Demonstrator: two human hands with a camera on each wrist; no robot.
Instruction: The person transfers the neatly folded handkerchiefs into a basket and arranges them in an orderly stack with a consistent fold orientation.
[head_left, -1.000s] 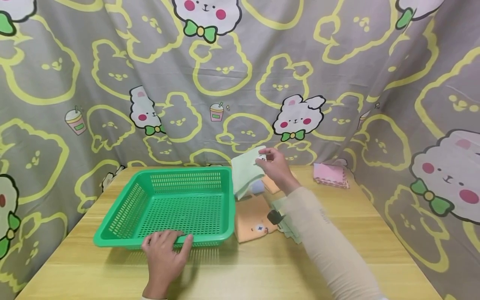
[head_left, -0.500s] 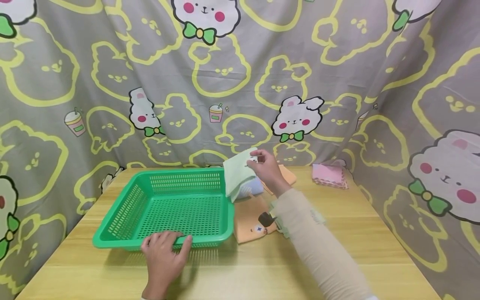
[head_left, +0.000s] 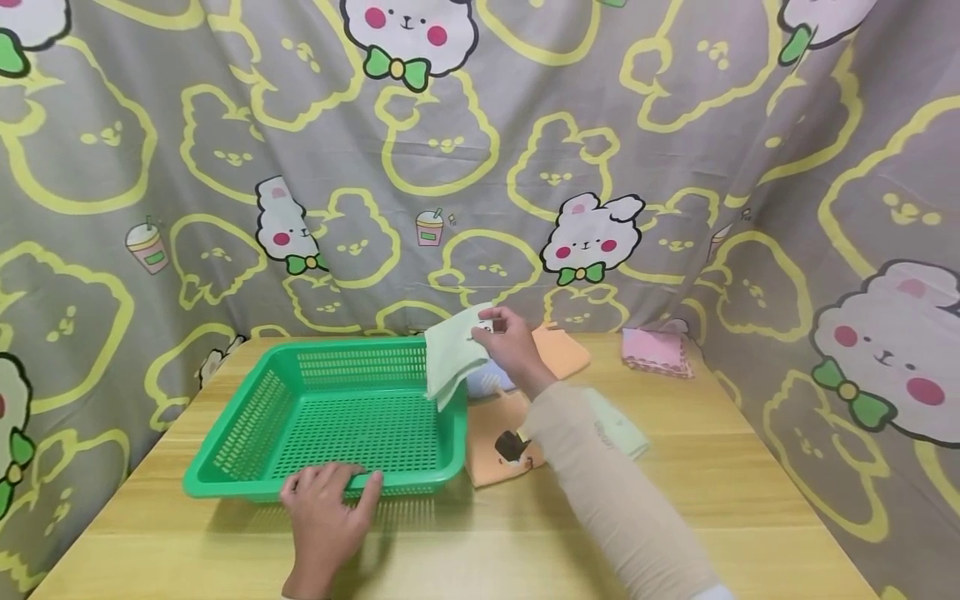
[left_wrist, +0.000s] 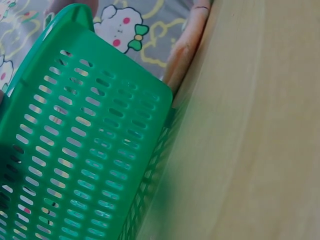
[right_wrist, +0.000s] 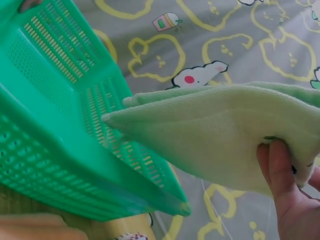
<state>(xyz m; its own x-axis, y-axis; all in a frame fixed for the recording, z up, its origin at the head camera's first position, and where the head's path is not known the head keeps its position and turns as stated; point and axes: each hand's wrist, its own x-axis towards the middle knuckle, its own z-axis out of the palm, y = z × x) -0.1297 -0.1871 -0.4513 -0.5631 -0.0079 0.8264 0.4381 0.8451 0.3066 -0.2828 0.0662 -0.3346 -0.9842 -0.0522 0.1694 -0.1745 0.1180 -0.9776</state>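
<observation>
My right hand pinches a folded pale green towel by its right edge. The towel hangs over the right rim of an oblong green plastic basket, with its lower corner at the inner side of the wall. In the right wrist view the thumb and fingers grip the towel above that rim. My left hand holds the basket's near rim, its fingers over the edge and its thumb along it. Only the basket's slotted outer wall fills the left wrist view. No cloth shows inside the basket.
Right of the basket lie an orange towel with a face, a blue towel, another orange towel and a pale green towel. A folded pink cloth sits at the back right. A patterned curtain surrounds the wooden table.
My right hand has carried the green towel leftward, from beside the basket to over its right rim, uncovering more of the orange and green towels. The left hand has stayed on the near rim.
</observation>
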